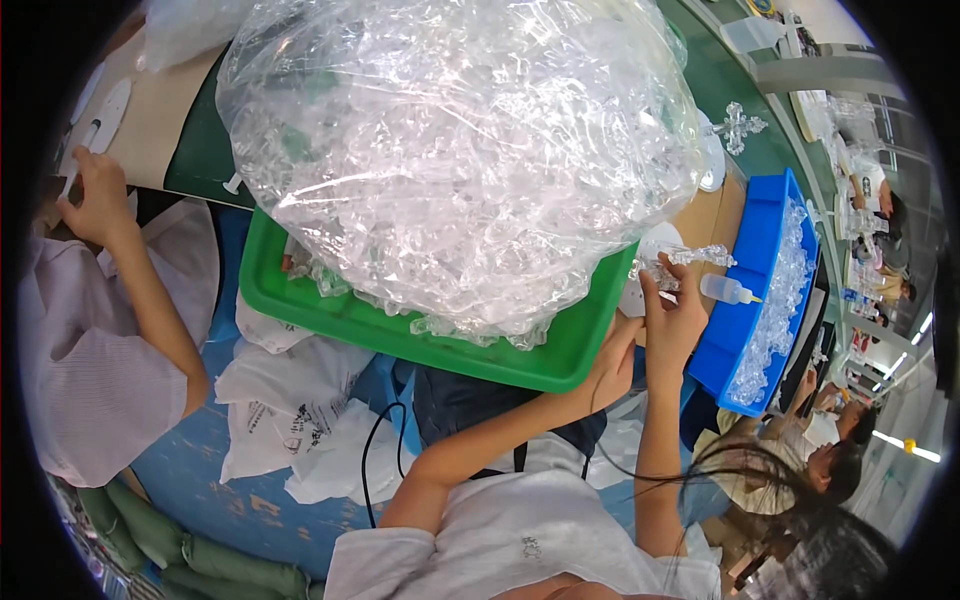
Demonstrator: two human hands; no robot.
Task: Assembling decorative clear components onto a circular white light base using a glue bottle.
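My right hand (674,318) is raised beside the green tray's right edge, thumb and forefinger pinched on a clear faceted plastic piece (708,256) over a white disc (662,236). Close by it is a small translucent squeeze bottle (722,289) with a yellowish tip. Against the tray's corner is my left hand (610,372), just left of my right wrist; its fingers are largely hidden, so what it holds cannot be made out. A big clear bag (460,130) full of clear plastic pieces rests in the green tray (420,350).
To the right stands a blue bin (735,345) of clear pieces. Behind it, a clear cross-shaped ornament (738,128) stands out over the green table. At left, another person's hand (98,195) holds a slim white item. White plastic bags (290,400) lie below the tray.
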